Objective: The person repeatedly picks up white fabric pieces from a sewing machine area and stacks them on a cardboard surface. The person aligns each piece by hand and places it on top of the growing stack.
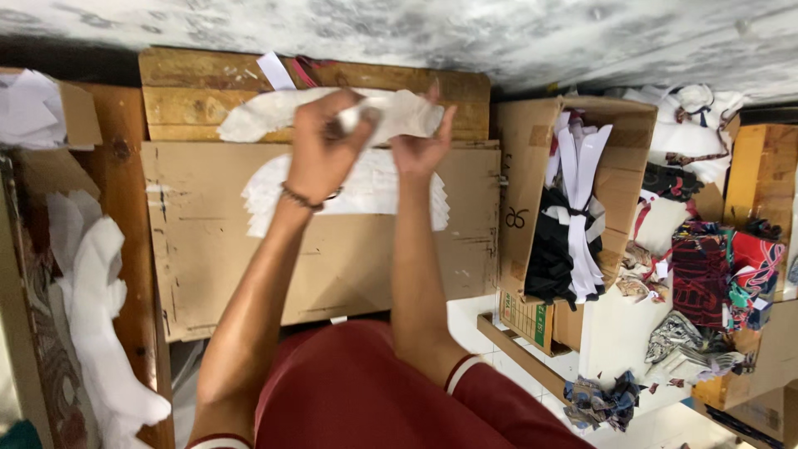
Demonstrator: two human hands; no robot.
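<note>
Left hand (320, 150) clenched around a white curved fabric piece (266, 116), fingers folded over its middle. Right hand (422, 141) grasps the same piece near its other end, thumb and fingers pinching the edge. The piece is held above a stack of similar white pieces (366, 191) lying on a cardboard sheet (216, 258). Cardboard box (532, 166) of black and white strips stands just beside.
</note>
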